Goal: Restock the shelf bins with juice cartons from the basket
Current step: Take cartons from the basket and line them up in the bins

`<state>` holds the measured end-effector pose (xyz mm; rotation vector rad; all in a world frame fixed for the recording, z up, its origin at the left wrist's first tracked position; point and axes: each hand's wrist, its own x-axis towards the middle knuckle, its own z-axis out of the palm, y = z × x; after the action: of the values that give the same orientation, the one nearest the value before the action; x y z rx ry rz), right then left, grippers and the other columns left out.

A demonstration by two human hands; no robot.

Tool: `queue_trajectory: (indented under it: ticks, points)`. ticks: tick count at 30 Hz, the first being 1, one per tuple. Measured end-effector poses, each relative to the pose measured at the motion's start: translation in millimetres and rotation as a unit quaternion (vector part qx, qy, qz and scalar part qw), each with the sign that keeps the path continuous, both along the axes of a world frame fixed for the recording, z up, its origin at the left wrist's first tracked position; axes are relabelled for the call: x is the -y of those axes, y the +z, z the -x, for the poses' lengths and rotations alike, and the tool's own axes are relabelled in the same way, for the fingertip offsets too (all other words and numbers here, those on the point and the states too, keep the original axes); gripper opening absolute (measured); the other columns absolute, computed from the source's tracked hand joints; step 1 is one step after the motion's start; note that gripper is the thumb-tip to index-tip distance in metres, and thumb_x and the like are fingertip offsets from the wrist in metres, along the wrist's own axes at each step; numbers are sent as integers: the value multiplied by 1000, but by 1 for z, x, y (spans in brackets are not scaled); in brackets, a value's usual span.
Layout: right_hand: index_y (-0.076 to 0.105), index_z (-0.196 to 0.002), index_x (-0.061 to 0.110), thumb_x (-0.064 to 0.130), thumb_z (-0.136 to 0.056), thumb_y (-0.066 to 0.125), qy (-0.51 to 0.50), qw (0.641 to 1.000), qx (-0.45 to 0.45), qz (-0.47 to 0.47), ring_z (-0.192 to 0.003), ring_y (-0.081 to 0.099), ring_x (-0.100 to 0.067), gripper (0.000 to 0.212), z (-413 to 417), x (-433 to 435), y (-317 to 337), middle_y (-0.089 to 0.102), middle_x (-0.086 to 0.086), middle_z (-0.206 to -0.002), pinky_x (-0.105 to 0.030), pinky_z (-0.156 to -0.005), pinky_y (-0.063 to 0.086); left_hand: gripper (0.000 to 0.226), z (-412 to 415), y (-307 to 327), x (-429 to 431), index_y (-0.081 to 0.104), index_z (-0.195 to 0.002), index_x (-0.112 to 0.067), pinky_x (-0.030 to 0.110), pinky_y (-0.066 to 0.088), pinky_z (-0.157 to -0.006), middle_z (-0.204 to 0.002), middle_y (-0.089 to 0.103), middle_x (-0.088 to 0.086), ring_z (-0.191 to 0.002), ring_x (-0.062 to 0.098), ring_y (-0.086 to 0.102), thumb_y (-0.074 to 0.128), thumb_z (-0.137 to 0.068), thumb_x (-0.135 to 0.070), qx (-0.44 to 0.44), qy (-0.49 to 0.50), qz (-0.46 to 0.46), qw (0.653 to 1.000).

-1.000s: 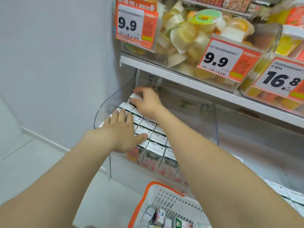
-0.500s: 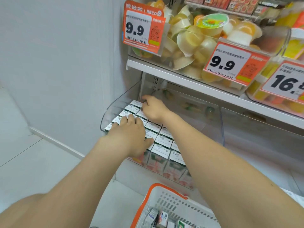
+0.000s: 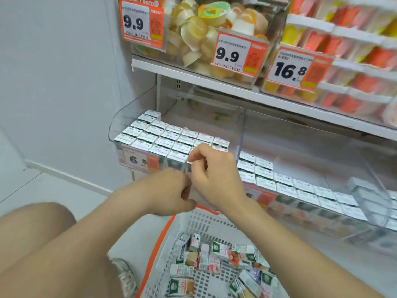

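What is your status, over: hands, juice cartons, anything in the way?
Hands: left hand and right hand close together before the left bin, both curled, grip unclear. Bin's juice cartons packed in rows; more loose in basket. Nothing blocking.

Right hand hides front-right corner of left bin. Basket cut off at bottom edge. White boxes at far right blurred, perhaps cartons.

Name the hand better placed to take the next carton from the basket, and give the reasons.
Left, probably. The left hand hangs lower, just above the rim of the basket, with loose cartons right below it; the right hand sits higher, before the bin.
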<state>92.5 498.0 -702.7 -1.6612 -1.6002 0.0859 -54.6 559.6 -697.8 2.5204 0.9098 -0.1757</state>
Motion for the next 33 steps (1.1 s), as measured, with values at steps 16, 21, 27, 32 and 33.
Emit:
queue_trajectory:
  ticks: [16, 21, 27, 32, 33]
  points:
    - [67, -126, 14, 5, -104, 41, 70, 859, -14, 507, -60, 56, -18, 35, -69, 116, -234, 58, 3, -68, -27, -55, 40, 18, -60, -212, 48, 52, -85, -5, 37, 39, -62, -77, 43, 3, -65, 20, 41, 45, -101, -3, -340, -137, 47, 929]
    - [61, -136, 13, 14, -107, 50, 95, 776, 1, 624, -111, 64, -28, 32, -71, 141, -299, 65, -11, -128, -39, -93, 53, 16, -52, -286, 64, 59, -110, -13, 37, 46, -71, -93, 54, 16, -72, 20, 55, 50, -101, -4, -354, -133, 120, 918]
    - [17, -166, 30, 5, -104, 51, 149, 711, -1, 688, -132, 57, -33, 75, -52, 167, -344, 46, -8, -160, -45, -100, 50, 60, -39, -344, 96, 32, -160, -15, 34, 53, -77, -164, 31, 13, -107, 28, 67, 47, -103, -4, -352, -38, 207, 912]
    - [11, -165, 35, 4, -101, 55, 154, 699, -13, 698, -140, 48, -41, 84, -33, 172, -363, 2, -12, -174, -50, -102, 52, 63, -37, -349, 113, 20, -158, -9, 38, 48, -86, -165, 19, 19, -124, 35, 58, 45, -101, 4, -325, 22, 220, 919]
    - [9, -166, 36, 1, -102, 53, 156, 690, -13, 707, -137, 51, -41, 85, -31, 172, -363, -11, -11, -173, -48, -95, 54, 63, -36, -349, 114, 22, -157, -9, 37, 46, -83, -163, 22, 18, -122, 34, 59, 46, -101, 5, -320, 23, 210, 924]
